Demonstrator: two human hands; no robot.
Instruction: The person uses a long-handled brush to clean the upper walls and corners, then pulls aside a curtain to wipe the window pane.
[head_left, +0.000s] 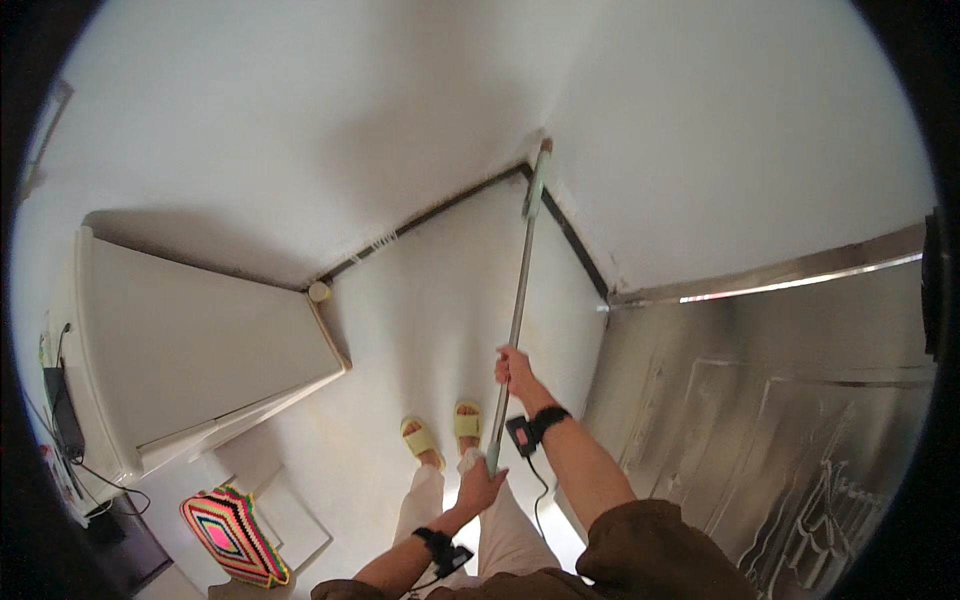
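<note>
A long metal pole (523, 277) slants up and away from me across the pale floor. My right hand (514, 371) is wrapped around its lower middle. Lower down, my left hand (480, 486) grips the pole by its pale green end piece. At the far end is a narrow pale green head (537, 180) with a brownish tip, at the corner where two white walls meet. From this angle I cannot tell whether the tool is a mop or a broom. Both wrists wear black straps with small cabled devices.
A white cabinet-like appliance (210, 337) stands at left, with a black box (64, 412) and cables on it. A multicoloured crocheted cover (234, 536) is at lower left. Dark skirting (457, 201) edges the walls. A metallic door (720, 390) stands at right. My yellow slides (468, 420) are below.
</note>
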